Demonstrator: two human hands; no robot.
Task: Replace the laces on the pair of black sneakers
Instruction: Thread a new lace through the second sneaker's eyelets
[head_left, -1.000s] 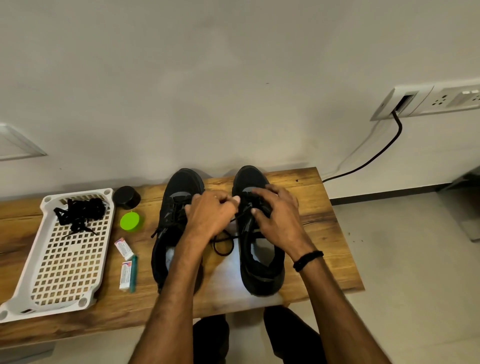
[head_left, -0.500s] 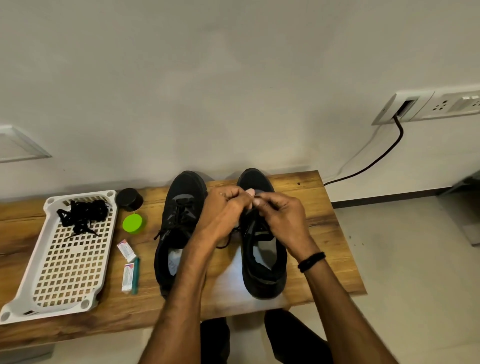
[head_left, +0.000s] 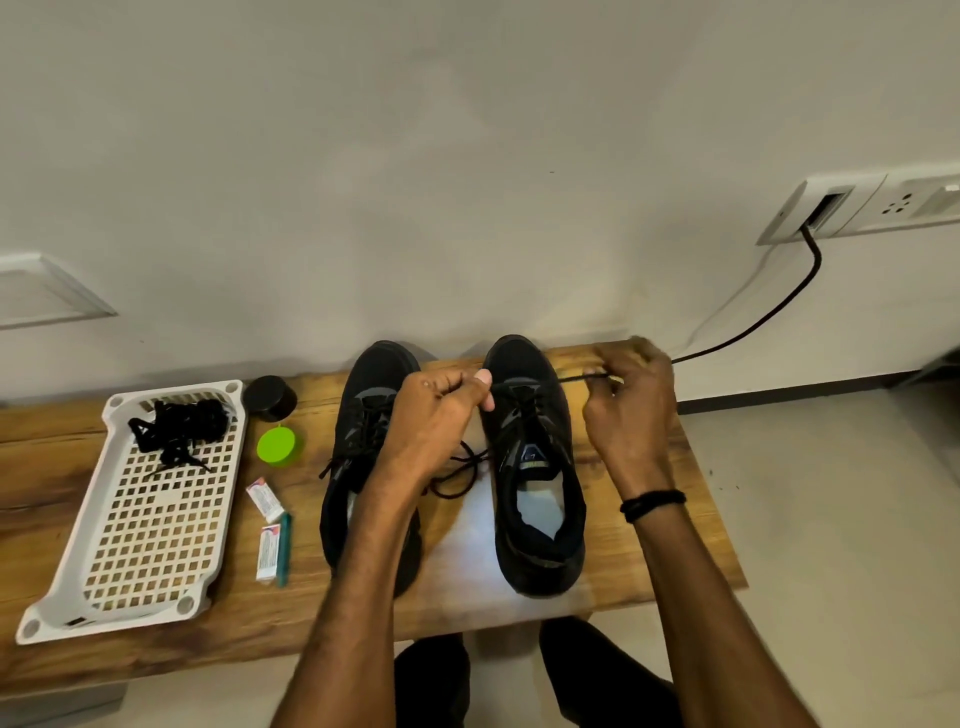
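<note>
Two black sneakers stand toes to the wall on the wooden bench (head_left: 649, 561). The left sneaker (head_left: 363, 441) is partly hidden by my left forearm. The right sneaker (head_left: 535, 467) has a black lace (head_left: 571, 378) running through its front eyelets. My left hand (head_left: 441, 410) is closed on the lace at the shoe's left side. My right hand (head_left: 628, 405) pinches the other end and holds it taut to the right of the toe. A slack loop of lace (head_left: 462, 473) lies between the shoes.
A white perforated tray (head_left: 150, 525) at the left holds a bundle of black laces (head_left: 176, 426). Beside it lie a black jar (head_left: 270, 397), a green lid (head_left: 279, 446) and two small packets (head_left: 270, 551). A black cable (head_left: 769, 317) runs from a wall socket.
My right hand has moved right, away from the left hand, drawing the lace out taut across the right sneaker's toe. The left hand stayed near the shoe's front eyelets.
</note>
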